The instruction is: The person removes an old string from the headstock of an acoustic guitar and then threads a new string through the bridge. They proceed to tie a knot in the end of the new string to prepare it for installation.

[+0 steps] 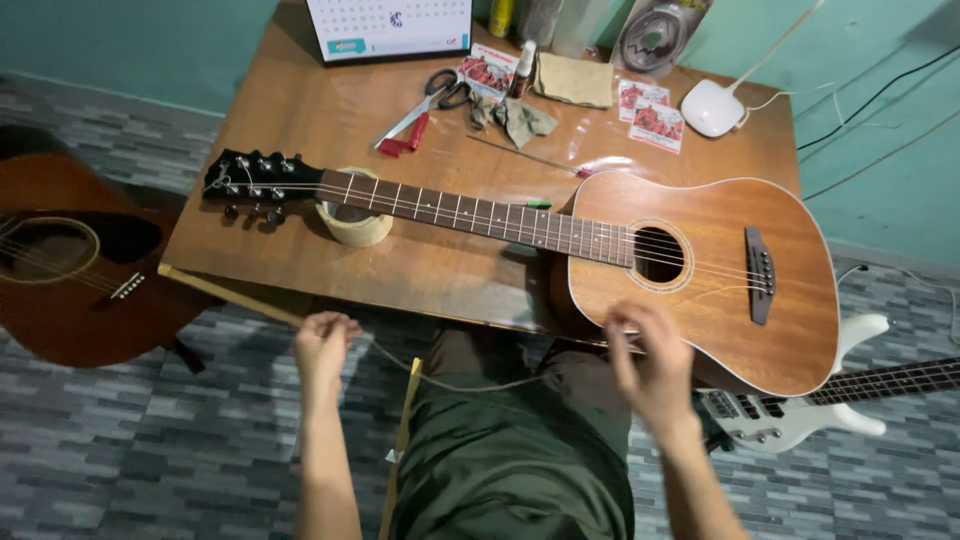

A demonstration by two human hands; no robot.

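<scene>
My left hand (322,342) pinches 1 end of a loose string (450,383) sagging across my lap; my right hand (650,360) is blurred, so I cannot tell its grip. 3 guitars: 1 on the table (300,110), its body overhanging the near edge, 2 on the floor. 1 tape roll (355,222) props the neck.

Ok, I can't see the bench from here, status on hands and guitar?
Both hands pinch a loose string, left hand, right hand. Guitar flat on table, neck on tape roll. Nothing in the way.
</scene>
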